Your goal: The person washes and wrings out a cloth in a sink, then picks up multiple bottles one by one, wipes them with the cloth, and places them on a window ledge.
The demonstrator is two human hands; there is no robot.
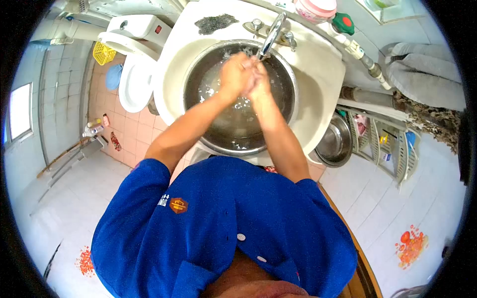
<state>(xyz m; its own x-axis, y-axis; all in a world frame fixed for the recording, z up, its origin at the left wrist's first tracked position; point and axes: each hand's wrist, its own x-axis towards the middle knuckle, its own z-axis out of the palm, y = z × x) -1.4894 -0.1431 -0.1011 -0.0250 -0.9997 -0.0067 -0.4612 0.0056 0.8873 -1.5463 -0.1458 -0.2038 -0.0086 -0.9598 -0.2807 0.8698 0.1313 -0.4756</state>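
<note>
My left hand [235,74] and my right hand [259,82] press against each other under the spout of the chrome faucet [274,34]. Both look closed, with the fingers curled and partly blurred. Whether anything small is between them is hidden. Below them a large round metal basin [193,121] sits in the white sink [318,92], holding cloudy water [233,124] with bright glints and bubbles on its surface. Splashing shows near the spout, behind my fingers.
A dark scouring mesh [216,23] lies on the sink's back left corner. A pink-lidded tub [316,9] and a green-handled valve [343,23] are at the back right. Left stands a white toilet [135,84]; right, another metal basin [336,141] beside a slatted rack [382,141].
</note>
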